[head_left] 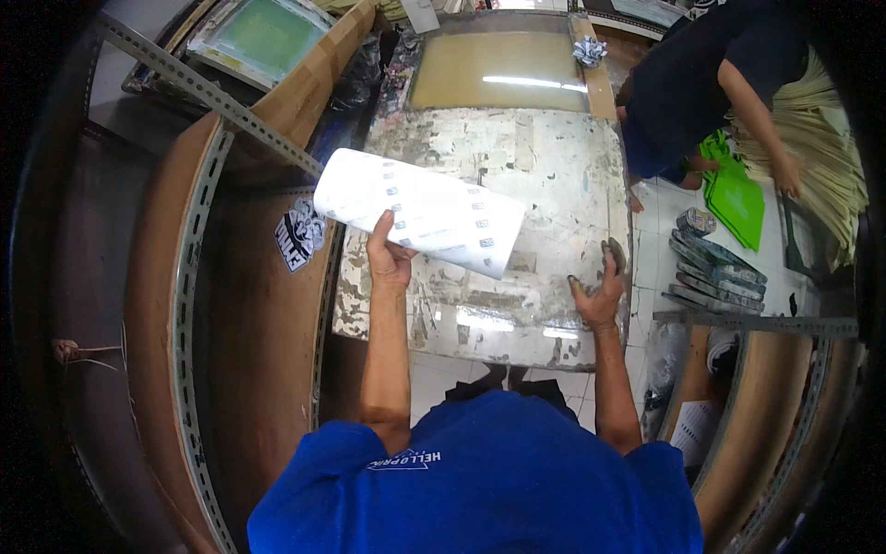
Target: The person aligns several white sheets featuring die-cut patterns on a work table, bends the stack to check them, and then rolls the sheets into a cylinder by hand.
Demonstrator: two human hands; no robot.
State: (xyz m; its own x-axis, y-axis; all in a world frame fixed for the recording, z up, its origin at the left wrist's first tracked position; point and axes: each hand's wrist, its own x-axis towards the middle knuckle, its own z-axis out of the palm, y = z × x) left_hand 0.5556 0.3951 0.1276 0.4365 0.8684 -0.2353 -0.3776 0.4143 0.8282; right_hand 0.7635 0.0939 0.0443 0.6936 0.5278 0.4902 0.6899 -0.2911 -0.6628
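My left hand [391, 262] is closed around the lower edge of a white roll of printed sheet [443, 212], its thumb lying on the front. Small dark marks repeat across the roll, which is held tilted, left end higher, over a worn, paint-stained table [544, 166]. Over the table's right edge my right hand [602, 294] is open and holds nothing; its thumb and fingers are spread and the tips look dark-stained. Whether it touches the tabletop I cannot tell. A framed yellowish printing screen [503, 69] lies at the table's far end.
Metal-edged shelving [189, 305] with brown boards stands on the left, bearing a black-and-white sticker [300, 235]. A crumpled grey wad [590, 52] sits by the screen. Another person [720, 83] bends at the right, near bright green bags [734, 203] and stacked dark-stained pieces [715, 272].
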